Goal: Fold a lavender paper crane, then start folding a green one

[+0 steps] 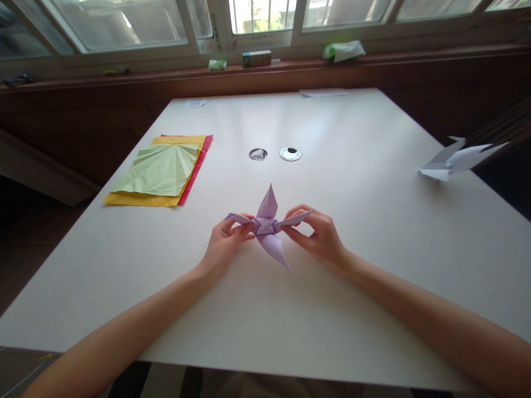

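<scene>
From where I stand, a purple folded paper point(265, 225) with four spread points is at the middle of the frame, over the white table point(352, 326). The left hand point(224, 236) pinches its left point between thumb and fingers; the right hand point(321, 236) grips the right point likewise. Left of centre, a green sheet point(161, 172) lies on a yellow sheet point(143, 199) and a red sheet point(196, 172). A white folded paper point(450, 161) sits at the frame's right.

bright light comes through the windows point(262, 16) and leaves a pale shine on the white table point(307, 126). the wall point(74, 113) below is dark. the sill point(166, 75) looks fuzzy, and the corners look stretched.
</scene>
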Tool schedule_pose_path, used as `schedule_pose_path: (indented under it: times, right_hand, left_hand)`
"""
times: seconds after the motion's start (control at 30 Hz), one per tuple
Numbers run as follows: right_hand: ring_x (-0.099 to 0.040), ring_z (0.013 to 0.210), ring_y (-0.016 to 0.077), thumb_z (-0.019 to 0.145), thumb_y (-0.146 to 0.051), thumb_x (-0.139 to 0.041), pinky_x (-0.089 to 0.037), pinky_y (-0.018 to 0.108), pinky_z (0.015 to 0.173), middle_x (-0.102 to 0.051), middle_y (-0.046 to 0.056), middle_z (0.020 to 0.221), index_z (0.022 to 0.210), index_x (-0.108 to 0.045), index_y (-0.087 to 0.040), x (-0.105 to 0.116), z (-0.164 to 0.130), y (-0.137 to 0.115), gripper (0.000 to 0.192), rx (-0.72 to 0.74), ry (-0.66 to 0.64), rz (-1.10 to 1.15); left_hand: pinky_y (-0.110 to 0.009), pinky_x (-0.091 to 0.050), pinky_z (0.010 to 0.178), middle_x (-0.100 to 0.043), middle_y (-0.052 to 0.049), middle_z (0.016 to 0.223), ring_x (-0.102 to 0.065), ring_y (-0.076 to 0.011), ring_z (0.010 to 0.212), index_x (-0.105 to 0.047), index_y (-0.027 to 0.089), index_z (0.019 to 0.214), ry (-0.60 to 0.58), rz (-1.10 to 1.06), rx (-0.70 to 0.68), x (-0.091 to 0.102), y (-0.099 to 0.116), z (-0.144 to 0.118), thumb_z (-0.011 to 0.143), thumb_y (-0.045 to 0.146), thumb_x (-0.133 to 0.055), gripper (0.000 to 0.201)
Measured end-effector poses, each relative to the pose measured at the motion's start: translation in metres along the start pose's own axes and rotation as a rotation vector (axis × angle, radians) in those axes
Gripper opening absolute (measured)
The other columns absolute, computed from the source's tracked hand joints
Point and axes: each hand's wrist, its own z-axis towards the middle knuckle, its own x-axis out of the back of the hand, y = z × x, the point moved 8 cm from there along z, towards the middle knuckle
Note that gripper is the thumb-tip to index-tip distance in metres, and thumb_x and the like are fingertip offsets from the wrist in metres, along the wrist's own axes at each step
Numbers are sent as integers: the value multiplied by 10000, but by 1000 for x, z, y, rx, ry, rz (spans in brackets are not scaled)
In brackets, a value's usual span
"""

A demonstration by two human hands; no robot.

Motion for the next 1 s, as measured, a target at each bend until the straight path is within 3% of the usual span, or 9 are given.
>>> schedule_pose_path:
  times: [0.17,0.43,0.7,0.87,1.0]
  right_hand:
    - [-580,698,135,776,-120,-554,-483,279,590,-599,42,775,757,-581,-193,0,0,-4,80,65,-18,15]
    - [-542,841,175,693,-78,-601,-500,333,677,-598,57,919,770,-544,-216,-5,-8,-21,168,372,-27,-215]
    - [-541,869,187,703,-70,-520,-512,352,689,-538,80,948,954,-518,-209,-3,-8,-22,287,356,-97,-153]
    - [-560,903,188,767,-26,-438,-511,376,742,-562,73,955,1022,-503,-233,20,0,-26,335,325,126,-231]
    - [-535,1021,203,795,-43,-492,-498,392,825,-570,75,1096,1129,-490,-277,20,8,-31,407,381,92,-397]
  left_hand:
    - [-267,-508,764,-631,-4,919,-604,-140,843,-654,199,832,-24,-49,9,-2,-2,-1,720,312,-674,161]
    - [-296,-507,781,-633,-46,1006,-612,-182,883,-637,173,897,-60,102,11,-3,1,-2,746,371,-637,249]
    - [-252,-493,700,-626,-51,1000,-613,-161,824,-627,170,910,-78,253,-17,-7,7,-3,760,388,-608,266]
    - [-239,-477,651,-576,-42,1041,-602,-132,759,-641,174,843,-112,332,-43,-8,6,-3,755,370,-613,217]
    - [-258,-477,690,-589,-56,999,-597,-149,793,-639,162,829,-228,349,-39,-15,3,-3,768,373,-601,223]
